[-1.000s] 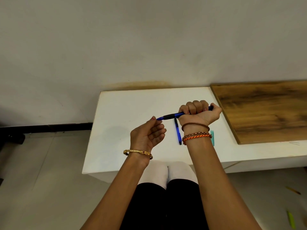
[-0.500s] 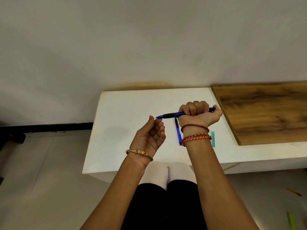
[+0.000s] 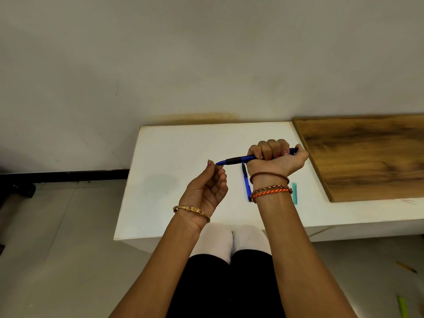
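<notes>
Looking down through the head camera, I see nearest to me a seated person's lap [image 3: 229,283], black with white at the knees, and two bare forearms reaching forward over it. The left wrist wears a gold bangle [image 3: 191,210], the right wrist several cord bracelets [image 3: 270,191].

The left hand [image 3: 206,189] is held palm up above the near part of a white table [image 3: 174,152]. Its fingers are loosely curled, and the forefinger is raised so that its tip meets the point of a blue pen [image 3: 236,160] — whether it only touches the point or pinches it against the thumb I cannot tell.

The pen is in the air above the table, nearly level, point to the left. The right hand [image 3: 274,158] grips its rear half in a full fist, fingers wrapped over the barrel, thumb at the far end where a push button would sit.

Below that fist, on the table, lies a second pen [image 3: 246,184], also blue, pointing away from me. Just right of the wrist is a short teal strip [image 3: 294,193]. Further right is a brown wooden board [image 3: 367,157], and behind everything a plain pale wall [image 3: 206,65].

I judge the step in hand to be work on the pen's point — checking it, or starting to loosen the tip. The next move, as I read it, calls for a firm pinch by the left fingertips on the narrow cone while the right fist holds the barrel steady
</notes>
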